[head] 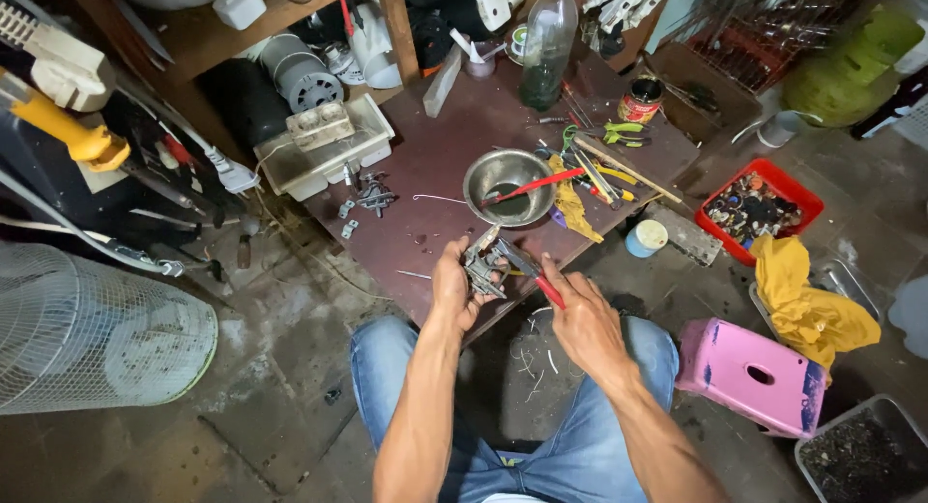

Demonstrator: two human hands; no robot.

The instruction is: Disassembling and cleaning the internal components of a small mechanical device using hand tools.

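My left hand (452, 290) grips a small grey metal part (481, 266) over the near edge of a dark brown low table (435, 145). My right hand (580, 315) holds a red-handled tool (534, 273) whose dark tip reaches into that part. Just beyond the hands stands a steel bowl (495, 174) with a red-handled tool lying across it. Loose small metal pieces (365, 199) lie on the table to the left of the bowl.
A yellow rag (572, 205), pliers and screwdrivers (604, 165) lie right of the bowl. A plastic bottle (547, 44) and a tin (639, 99) stand at the back. A fan guard (97, 339) is at left, a pink stool (754, 373) and red tray (762, 208) at right.
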